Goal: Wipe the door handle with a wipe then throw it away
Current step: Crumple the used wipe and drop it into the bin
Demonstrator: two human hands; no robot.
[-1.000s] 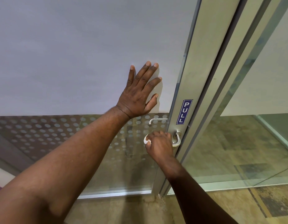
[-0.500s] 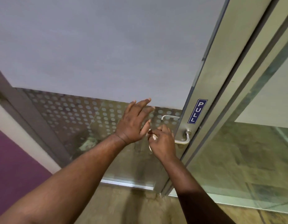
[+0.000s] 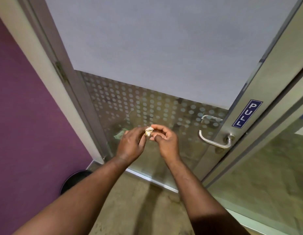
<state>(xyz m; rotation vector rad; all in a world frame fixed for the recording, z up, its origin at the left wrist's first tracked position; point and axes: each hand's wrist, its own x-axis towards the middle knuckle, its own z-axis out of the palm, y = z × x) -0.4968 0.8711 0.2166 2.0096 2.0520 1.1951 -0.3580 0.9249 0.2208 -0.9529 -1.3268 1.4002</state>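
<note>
- Two hands meet before the glass door: left hand and right hand both pinch the wipe between fingertips.
- Best to ball it tight, then carry it down-left to the dark bin by the purple wall.
- Wipe looks small, crumpled, off-white.
- Farther right, the steel door handle hangs untouched.

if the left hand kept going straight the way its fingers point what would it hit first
The left hand points up and right at the crumpled wipe, which it already touches, with the right hand just beyond. Past those comes the dotted glass door, though depth is unclear.
</note>
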